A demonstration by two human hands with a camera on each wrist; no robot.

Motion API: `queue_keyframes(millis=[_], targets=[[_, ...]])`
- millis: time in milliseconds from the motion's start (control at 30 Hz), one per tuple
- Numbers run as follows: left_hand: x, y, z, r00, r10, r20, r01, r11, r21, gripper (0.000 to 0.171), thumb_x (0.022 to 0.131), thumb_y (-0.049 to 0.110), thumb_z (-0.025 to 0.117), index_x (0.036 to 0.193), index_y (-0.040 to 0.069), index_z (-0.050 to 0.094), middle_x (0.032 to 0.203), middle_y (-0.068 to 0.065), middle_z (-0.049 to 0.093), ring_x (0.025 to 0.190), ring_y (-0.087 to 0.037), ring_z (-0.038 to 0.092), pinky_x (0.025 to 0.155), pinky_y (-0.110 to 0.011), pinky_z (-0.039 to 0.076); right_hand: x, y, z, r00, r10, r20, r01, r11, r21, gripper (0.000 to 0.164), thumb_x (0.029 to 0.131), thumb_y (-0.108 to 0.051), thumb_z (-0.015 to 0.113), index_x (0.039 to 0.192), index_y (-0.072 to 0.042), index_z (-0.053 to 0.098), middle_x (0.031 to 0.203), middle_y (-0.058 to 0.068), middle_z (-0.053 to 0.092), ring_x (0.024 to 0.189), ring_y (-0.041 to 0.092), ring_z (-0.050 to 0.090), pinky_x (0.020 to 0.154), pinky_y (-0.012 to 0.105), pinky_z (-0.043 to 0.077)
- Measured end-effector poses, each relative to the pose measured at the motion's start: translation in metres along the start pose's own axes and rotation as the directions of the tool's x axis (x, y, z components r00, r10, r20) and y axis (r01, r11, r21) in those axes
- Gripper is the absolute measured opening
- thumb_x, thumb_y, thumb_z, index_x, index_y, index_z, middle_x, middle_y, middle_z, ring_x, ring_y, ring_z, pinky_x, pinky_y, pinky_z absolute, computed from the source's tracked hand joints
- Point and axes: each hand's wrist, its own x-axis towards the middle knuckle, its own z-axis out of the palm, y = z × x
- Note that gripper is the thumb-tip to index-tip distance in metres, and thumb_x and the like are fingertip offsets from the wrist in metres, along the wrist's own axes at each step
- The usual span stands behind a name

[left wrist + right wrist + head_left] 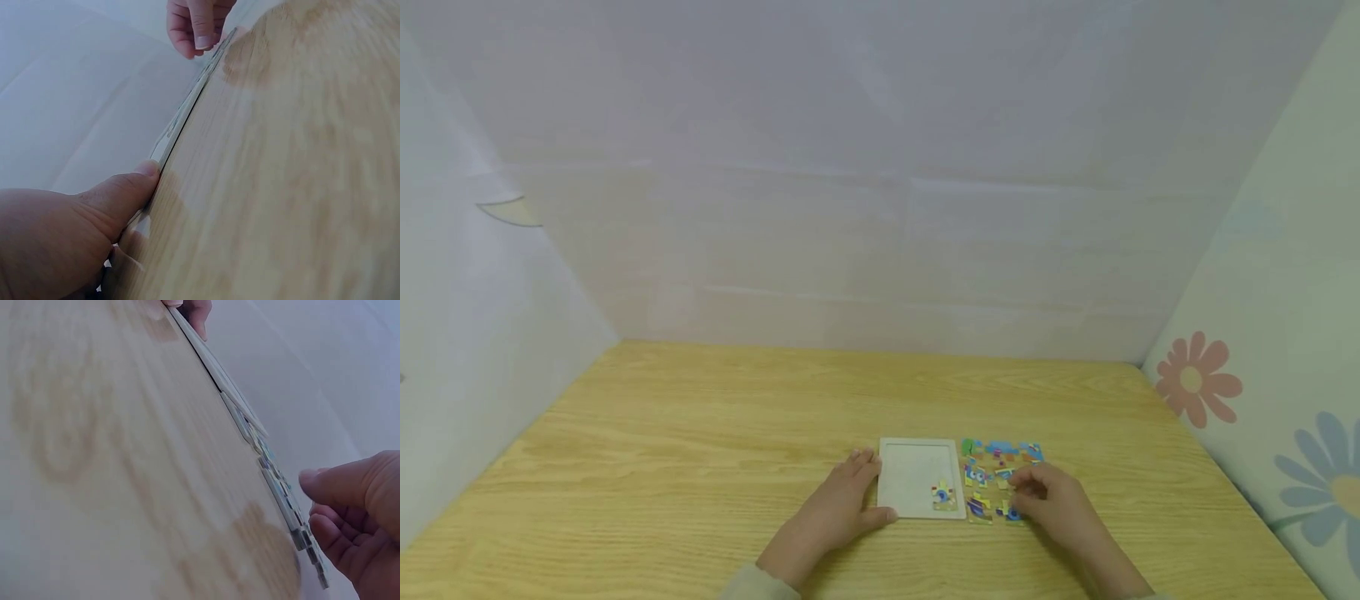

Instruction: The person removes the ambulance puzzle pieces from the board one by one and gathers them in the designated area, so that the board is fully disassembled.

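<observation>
A pale square puzzle tray (917,439) lies flat on the wooden table. One printed puzzle piece (943,496) sits in its near right corner. My left hand (842,508) rests along the tray's left side; the fingers touch that edge, and the thumb (128,194) presses at the near corner. Loose, colourful puzzle pieces (977,475) are spread on the table just right of the tray. My right hand (1056,504) hovers over them with bent fingers. In the right wrist view its thumb (340,481) and fingers stand apart, and nothing shows between them.
The wooden table (700,433) stretches out to the left and behind the tray. A pale cloth wall (880,250) stands at the back, with others on both sides. Printed flowers (1192,381) mark the right wall.
</observation>
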Motion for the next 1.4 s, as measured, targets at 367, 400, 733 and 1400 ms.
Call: queue_keyframes(millis=[367, 400, 733, 1400], targets=[[0.000, 0.000, 0.000, 1.000, -0.003, -0.006, 0.003, 1.000, 0.004, 0.074, 0.082, 0.045, 0.065, 0.135, -0.001, 0.042, 0.147, -0.020, 0.031, 0.136, -0.039, 0.026, 0.110, -0.054, 0.023, 0.001, -0.007, -0.012, 0.999, -0.042, 0.030, 0.038, 0.991, 0.125, 0.015, 0.085, -0.011, 0.066, 0.098, -0.004, 0.062, 0.096, 0.006, 0.064, 0.084, 0.012, 0.059, 0.072, 0.017, 0.052], [0.000, 0.000, 0.000, 1.000, -0.003, -0.007, 0.003, 1.000, 0.003, 0.074, 0.082, 0.045, 0.065, 0.135, -0.001, 0.042, 0.147, -0.020, 0.031, 0.136, -0.039, 0.025, 0.110, -0.054, 0.023, 0.002, -0.008, -0.012, 0.998, -0.052, 0.035, 0.047, 0.990, 0.137, 0.016, 0.085, -0.012, 0.065, 0.099, -0.003, 0.062, 0.098, 0.007, 0.065, 0.084, 0.012, 0.059, 0.073, 0.017, 0.052], [0.000, -0.001, 0.001, 1.000, 0.002, -0.008, -0.002, 1.000, 0.002, 0.074, 0.081, 0.046, 0.065, 0.135, -0.001, 0.043, 0.148, -0.020, 0.030, 0.136, -0.038, 0.025, 0.110, -0.054, 0.023, 0.007, -0.017, -0.005, 0.984, -0.174, 0.047, 0.164, 0.972, 0.169, 0.023, 0.085, -0.016, 0.067, 0.101, -0.001, 0.063, 0.094, 0.006, 0.065, 0.080, 0.008, 0.059, 0.070, 0.020, 0.053], [-0.001, 0.000, 0.001, 1.000, 0.002, -0.015, -0.002, 1.000, 0.006, 0.073, 0.081, 0.045, 0.065, 0.134, -0.001, 0.043, 0.147, -0.020, 0.031, 0.136, -0.039, 0.026, 0.110, -0.055, 0.024, 0.014, -0.039, 0.025, 0.935, -0.297, 0.194, 0.263, 0.947, 0.182, 0.033, 0.083, -0.020, 0.069, 0.108, 0.000, 0.062, 0.104, 0.011, 0.065, 0.090, 0.014, 0.058, 0.077, 0.018, 0.051]])
